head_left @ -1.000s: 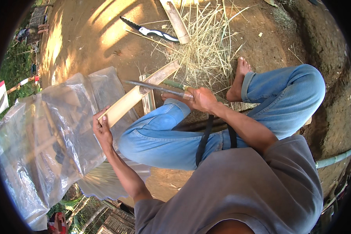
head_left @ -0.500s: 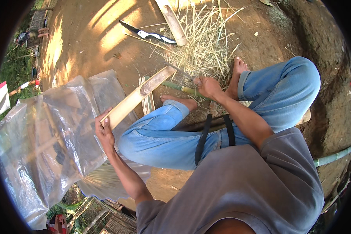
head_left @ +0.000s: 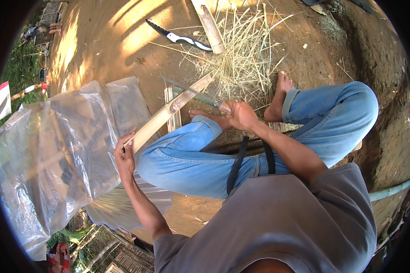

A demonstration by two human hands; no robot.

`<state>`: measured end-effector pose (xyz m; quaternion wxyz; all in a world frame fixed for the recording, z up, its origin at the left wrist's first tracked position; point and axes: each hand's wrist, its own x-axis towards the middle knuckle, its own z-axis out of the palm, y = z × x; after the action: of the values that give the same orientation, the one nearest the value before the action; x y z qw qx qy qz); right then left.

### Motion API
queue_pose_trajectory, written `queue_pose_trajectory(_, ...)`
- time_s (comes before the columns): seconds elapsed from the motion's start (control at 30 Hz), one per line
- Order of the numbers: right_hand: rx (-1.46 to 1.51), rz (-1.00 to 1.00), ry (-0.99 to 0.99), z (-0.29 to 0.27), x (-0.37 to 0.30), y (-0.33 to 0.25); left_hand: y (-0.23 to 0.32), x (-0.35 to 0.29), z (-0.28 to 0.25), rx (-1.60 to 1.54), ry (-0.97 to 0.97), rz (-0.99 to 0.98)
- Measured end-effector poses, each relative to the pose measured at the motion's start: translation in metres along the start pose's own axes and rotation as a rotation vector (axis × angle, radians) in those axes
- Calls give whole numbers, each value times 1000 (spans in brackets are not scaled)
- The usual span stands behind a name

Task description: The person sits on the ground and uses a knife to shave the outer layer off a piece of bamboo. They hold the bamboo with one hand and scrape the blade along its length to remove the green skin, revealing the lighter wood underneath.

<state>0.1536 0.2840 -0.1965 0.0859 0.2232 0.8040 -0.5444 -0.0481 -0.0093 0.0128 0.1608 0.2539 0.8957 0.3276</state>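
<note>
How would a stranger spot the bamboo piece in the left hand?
Start at the blue jeans, then find the left hand beside the left knee. It holds the near end of a long, pale split bamboo piece slanting up toward the pale shavings. Unlike the bamboo length lying on the ground, this one is held, with a brown patch partway along.

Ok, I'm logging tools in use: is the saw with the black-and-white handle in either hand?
No, the saw lies on the brown dirt ground, away from the left hand and right hand.
</note>
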Motion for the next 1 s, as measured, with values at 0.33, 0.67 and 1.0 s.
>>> queue_pose_trajectory(0.33, -8, -203, 75, 19, -28, 8, 18, -7, 14, 96, 3, 74)
queue_pose_trajectory(0.67, -76, -102, 79, 25, -12, 41, 4, -20, 15, 63, 42, 28)
queue_pose_trajectory(1.0, -57, 99, 130, 24, 28, 80, -3, -23, 15, 71, 47, 46)
